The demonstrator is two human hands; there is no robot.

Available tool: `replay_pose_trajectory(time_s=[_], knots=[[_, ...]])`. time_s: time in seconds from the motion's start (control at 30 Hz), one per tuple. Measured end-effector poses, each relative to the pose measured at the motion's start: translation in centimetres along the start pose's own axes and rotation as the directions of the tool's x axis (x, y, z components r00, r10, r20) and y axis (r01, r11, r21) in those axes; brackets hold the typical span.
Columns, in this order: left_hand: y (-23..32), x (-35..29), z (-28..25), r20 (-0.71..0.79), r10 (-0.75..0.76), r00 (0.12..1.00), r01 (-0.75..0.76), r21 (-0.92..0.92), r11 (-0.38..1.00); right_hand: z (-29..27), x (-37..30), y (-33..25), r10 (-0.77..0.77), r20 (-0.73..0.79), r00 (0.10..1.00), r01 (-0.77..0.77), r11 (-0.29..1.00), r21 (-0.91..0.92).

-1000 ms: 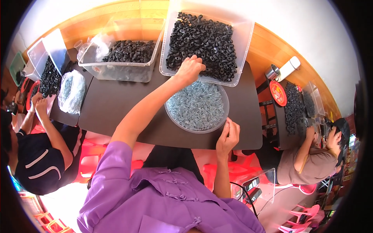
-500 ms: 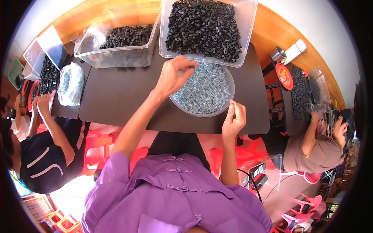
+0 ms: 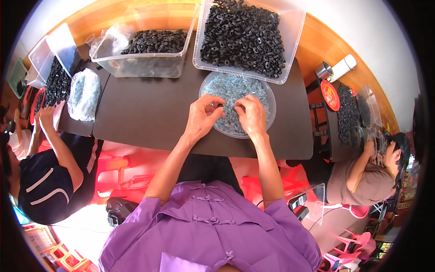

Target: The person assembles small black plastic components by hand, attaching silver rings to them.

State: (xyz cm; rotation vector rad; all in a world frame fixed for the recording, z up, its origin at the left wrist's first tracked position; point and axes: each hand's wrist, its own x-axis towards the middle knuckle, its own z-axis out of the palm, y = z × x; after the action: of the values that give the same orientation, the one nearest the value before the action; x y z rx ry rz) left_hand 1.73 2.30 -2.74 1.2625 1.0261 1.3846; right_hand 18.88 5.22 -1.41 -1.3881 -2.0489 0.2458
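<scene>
Over a round clear basin [image 3: 273, 108] full of small silvery metal pieces [image 3: 244, 90], my two hands face each other with a narrow gap between them. My left hand [image 3: 204, 113] pinches a small black part [image 3: 220, 105] between thumb and fingertips. Thumb and fingers of my right hand [image 3: 253, 117] are also pinched together; what they hold is too small to make out. Just beyond the basin, a white translucent tub [image 3: 295, 43] holds a heap of black plastic parts [image 3: 242, 38].
Another clear tub [image 3: 145, 68] of black parts stands further left on the dark table [image 3: 140, 109]. A plastic bag [image 3: 84, 95] lies near a co-worker [image 3: 45, 190] on the left. At right, another co-worker [image 3: 362, 179] sits by a red plate [image 3: 330, 96] and a steel cup [image 3: 323, 71].
My left hand has come down from the tub's near edge to above the basin. My right hand has moved up and left from the basin's near right rim to meet it.
</scene>
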Motion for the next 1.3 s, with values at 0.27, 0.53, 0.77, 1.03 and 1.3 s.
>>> replay_pose_trajectory(time_s=[0.27,0.53,0.77,1.03,1.3], knots=[[0.1,0.1,-0.1,0.02,0.014,1.0,-0.014,-0.005,1.0,-0.8,0.6,1.3,0.232,0.098,0.968,-0.25,0.832,0.495],[-0.5,0.1,-0.2,0.004,-0.033,0.999,0.033,0.019,0.999,-1.9,-0.1,-1.5,0.011,-0.012,1.0,-0.007,0.94,0.342],[-1.0,0.0,-0.3,0.016,-0.002,1.0,0.002,-0.037,0.999,-2.9,-0.2,-3.8,-0.321,-0.006,0.947,0.32,0.947,-0.025],[-0.2,-0.2,-0.2,0.034,-0.03,0.999,0.028,0.076,0.997,-3.1,-0.4,-4.3,-0.435,0.05,0.899,0.437,0.881,-0.182],[-0.4,-0.1,-0.6,0.062,-0.071,0.996,0.08,-0.15,0.985,-3.0,1.5,-2.4,-0.205,-0.184,0.961,0.21,0.978,0.012]])
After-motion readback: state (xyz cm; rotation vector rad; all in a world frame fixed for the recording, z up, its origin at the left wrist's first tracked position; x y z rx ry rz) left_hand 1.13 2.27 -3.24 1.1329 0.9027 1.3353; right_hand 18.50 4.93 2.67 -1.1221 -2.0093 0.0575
